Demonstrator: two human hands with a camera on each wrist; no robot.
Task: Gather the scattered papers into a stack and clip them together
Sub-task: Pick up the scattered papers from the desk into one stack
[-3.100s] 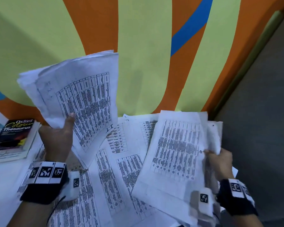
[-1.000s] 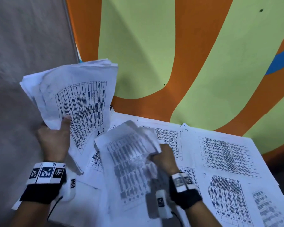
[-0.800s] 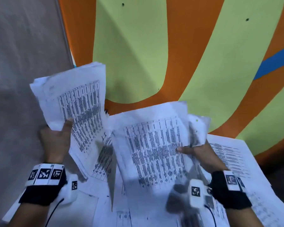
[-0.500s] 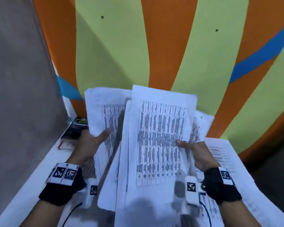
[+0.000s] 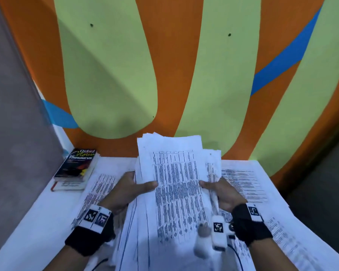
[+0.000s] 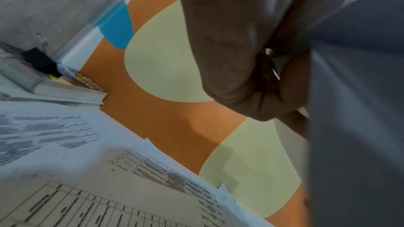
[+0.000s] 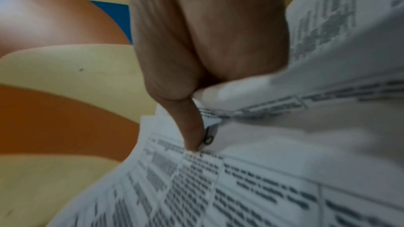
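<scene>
One thick stack of printed papers [image 5: 176, 182] stands tilted up in front of me, above the white table [image 5: 27, 222]. My left hand [image 5: 143, 184] grips its left edge, thumb on the front sheet. My right hand [image 5: 209, 187] grips the right edge the same way. In the left wrist view my left hand [image 6: 240, 58] curls round the shadowed stack [image 6: 349, 110]. The right wrist view shows my right hand [image 7: 196, 40] pinching the papers [image 7: 284, 161]. Loose sheets [image 5: 243, 182] still lie on the table to the right, and more loose sheets [image 5: 100, 184] to the left.
A thesaurus book [image 5: 76, 165] lies on other books at the table's back left corner. A small black thing [image 6: 39, 59], perhaps a binder clip, sits on them. The painted orange and green wall [image 5: 223, 75] rises right behind the table. A grey wall [image 5: 12, 114] closes the left side.
My two hands have come together, so the bundle from the left and the sheets from the right are now one stack. My view has swung back to the table's middle.
</scene>
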